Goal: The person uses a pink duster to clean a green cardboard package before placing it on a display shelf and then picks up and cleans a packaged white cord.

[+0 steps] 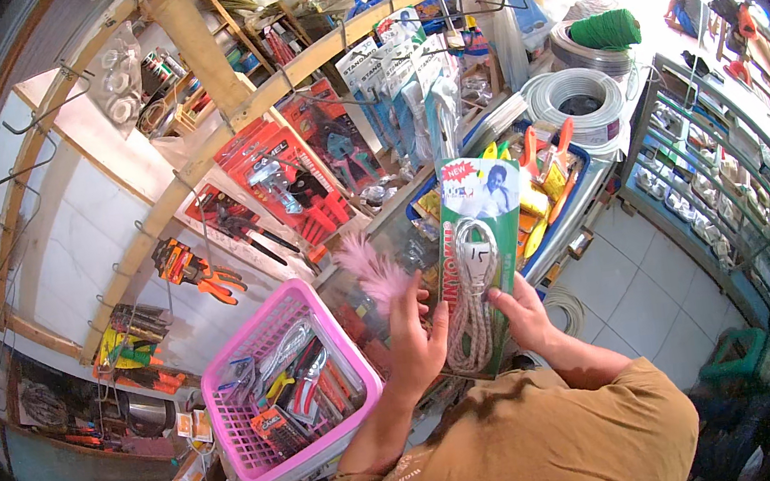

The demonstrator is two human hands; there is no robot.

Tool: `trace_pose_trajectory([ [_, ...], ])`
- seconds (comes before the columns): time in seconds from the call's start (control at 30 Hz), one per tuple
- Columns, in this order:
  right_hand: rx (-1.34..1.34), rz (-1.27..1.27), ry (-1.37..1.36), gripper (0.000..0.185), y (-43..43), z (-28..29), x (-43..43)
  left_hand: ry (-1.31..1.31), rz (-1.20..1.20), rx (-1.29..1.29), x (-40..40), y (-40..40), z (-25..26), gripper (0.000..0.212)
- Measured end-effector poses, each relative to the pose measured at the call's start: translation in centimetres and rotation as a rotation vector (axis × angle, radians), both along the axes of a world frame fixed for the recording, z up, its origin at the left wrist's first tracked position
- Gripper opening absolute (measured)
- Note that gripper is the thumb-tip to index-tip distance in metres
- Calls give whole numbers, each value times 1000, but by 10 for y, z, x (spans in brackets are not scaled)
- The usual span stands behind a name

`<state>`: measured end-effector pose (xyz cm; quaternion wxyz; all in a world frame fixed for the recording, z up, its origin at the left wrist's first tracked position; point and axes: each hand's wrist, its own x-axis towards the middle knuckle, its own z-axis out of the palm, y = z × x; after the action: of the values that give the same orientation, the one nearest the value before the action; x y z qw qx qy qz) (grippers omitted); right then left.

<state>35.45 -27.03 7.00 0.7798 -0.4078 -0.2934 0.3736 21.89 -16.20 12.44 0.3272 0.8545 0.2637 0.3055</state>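
Note:
My right hand grips the right edge of a green and white cardboard pack, its thumb on the front. A bundled, braided cord is fixed to the pack's front, with a handwritten number on a white tag around it. My left hand is raised just left of the pack, thumb apart from the fingers. Pink feathers of a duster stick out beyond its fingers, slightly blurred; the handle is hidden, and the duster appears to be held in that hand.
A pink plastic basket with packaged tools stands at left. Wooden rails with wire hooks carry carded pliers. Behind the pack is a blue tray of paintbrushes. Cable coils and a glass showcase lie right; a person sits far off.

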Motion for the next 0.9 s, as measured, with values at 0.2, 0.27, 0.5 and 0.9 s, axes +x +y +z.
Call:
trace_pose_trajectory([
  [0.2, 6, 72, 59, 35, -8, -9, 12, -183, -107, -205, 24, 18, 11, 38],
  [0.27, -27, 88, 39, 35, -12, -19, 10, -220, -88, -358, 36, 25, 23, 38],
  [0.5, -15, 172, 77, 35, -18, -11, 4, -487, -207, -431, 73, 48, 42, 37],
  [0.9, 10, 191, 156, 32, -22, -23, 9, -475, -264, -494, 92, 52, 36, 18],
])
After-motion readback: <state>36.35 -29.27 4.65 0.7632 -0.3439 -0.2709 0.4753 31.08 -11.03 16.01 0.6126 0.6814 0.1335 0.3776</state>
